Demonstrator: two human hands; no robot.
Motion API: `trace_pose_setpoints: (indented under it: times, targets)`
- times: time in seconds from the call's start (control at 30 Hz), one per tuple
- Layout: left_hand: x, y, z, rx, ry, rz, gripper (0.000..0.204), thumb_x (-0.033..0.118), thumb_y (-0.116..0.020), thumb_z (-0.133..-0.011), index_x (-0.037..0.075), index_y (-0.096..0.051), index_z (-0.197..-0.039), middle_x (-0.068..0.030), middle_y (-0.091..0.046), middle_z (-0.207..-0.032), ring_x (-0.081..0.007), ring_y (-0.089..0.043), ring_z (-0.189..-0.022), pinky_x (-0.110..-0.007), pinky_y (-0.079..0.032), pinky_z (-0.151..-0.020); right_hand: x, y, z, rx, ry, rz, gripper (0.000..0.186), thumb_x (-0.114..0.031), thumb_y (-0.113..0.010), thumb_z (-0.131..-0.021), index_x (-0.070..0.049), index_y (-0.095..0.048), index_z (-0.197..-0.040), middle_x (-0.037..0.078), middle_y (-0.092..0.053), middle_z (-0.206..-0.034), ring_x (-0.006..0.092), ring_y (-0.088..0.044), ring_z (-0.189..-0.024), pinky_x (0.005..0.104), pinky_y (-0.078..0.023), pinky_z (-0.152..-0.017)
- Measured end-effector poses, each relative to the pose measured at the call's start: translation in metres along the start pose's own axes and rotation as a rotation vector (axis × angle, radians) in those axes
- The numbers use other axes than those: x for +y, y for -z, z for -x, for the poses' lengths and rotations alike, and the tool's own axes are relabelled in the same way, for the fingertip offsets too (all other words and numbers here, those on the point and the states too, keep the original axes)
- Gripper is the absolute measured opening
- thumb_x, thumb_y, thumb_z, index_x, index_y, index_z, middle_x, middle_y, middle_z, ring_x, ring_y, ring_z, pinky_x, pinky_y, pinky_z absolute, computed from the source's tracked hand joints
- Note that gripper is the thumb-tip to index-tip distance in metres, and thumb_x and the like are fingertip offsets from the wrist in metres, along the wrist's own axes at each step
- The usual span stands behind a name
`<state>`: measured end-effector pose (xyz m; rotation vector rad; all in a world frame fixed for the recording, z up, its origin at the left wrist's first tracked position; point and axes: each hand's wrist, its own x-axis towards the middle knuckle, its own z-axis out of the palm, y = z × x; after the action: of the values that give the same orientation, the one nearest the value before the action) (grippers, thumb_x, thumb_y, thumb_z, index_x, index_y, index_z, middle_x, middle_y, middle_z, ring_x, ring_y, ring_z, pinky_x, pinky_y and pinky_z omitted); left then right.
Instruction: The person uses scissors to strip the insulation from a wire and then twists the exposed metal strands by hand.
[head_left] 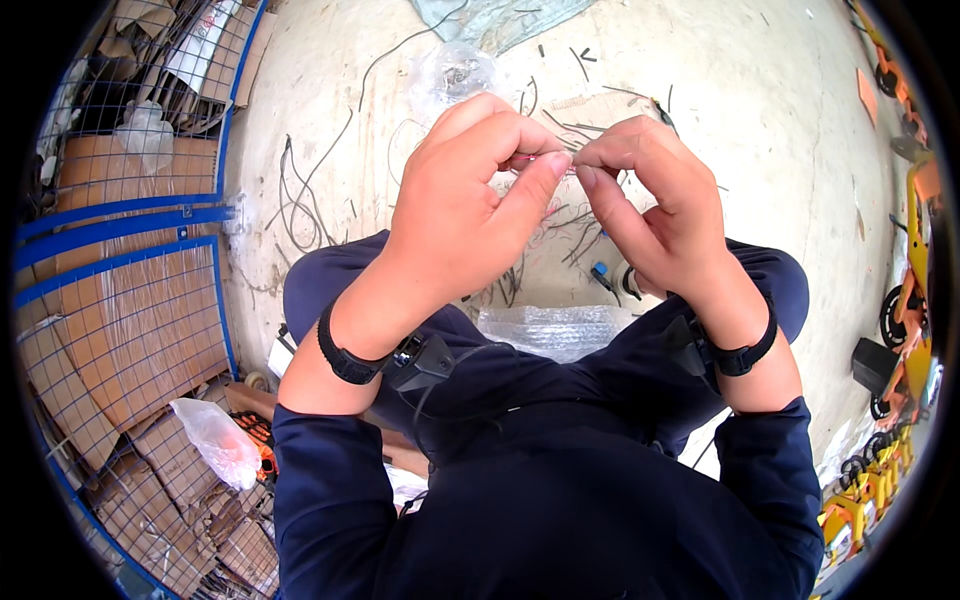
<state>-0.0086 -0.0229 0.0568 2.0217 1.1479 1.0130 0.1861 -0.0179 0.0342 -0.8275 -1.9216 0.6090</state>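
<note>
My left hand [470, 200] and my right hand [665, 205] meet above the floor in front of me, fingertips almost touching. Each pinches thumb against forefinger on a thin reddish wire [570, 163]; most of it is hidden by the fingers. Under the hands, dark and reddish wire scraps [570, 235] lie scattered on the floor. Close to my right wrist are a small blue-and-black tool [602, 276], its kind unclear, and a black ring-shaped thing [631, 283], partly covered. A sheet of clear plastic [555, 328] lies between my legs.
Left stands a blue wire-mesh cage [228, 150] filled with cardboard. Long black cable [300, 205] lies loosely coiled on the floor. Farther off are a clear plastic bag [455, 78] and a pale green sheet [505, 20]. Orange and yellow equipment [915, 250] lines the right side.
</note>
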Motion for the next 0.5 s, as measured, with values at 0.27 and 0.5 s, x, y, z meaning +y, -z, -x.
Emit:
trace_pose_setpoints:
  times: [0.27, 0.5]
  targets:
    - [0.003, -0.004, 0.0, -0.082, 0.172, 0.131, 0.006, 0.006, -0.064, -0.086, 0.0, -0.062, -0.084, -0.0031, -0.056, -0.08, -0.0108, -0.049, -0.073, -0.024, -0.041, -0.069, -0.003, 0.011, -0.006, -0.046, 0.197, 0.268, 0.022, 0.002, -0.066, -0.072, -0.005, -0.062, -0.092, 0.009, -0.06, -0.082, 0.0284, -0.059, -0.075, 0.036, -0.046, -0.069]
    - [0.003, -0.007, 0.0, -0.088, 0.215, 0.209, 0.008, 0.007, -0.066, -0.086, 0.0, -0.062, -0.085, -0.0027, -0.056, -0.079, -0.0103, -0.049, -0.074, -0.024, -0.041, -0.069, -0.003, 0.009, 0.003, -0.126, -0.066, 0.001, 0.015, 0.001, -0.062, -0.074, -0.004, -0.059, -0.088, 0.009, -0.057, -0.076, 0.0268, -0.056, -0.067, 0.0316, -0.044, -0.057]
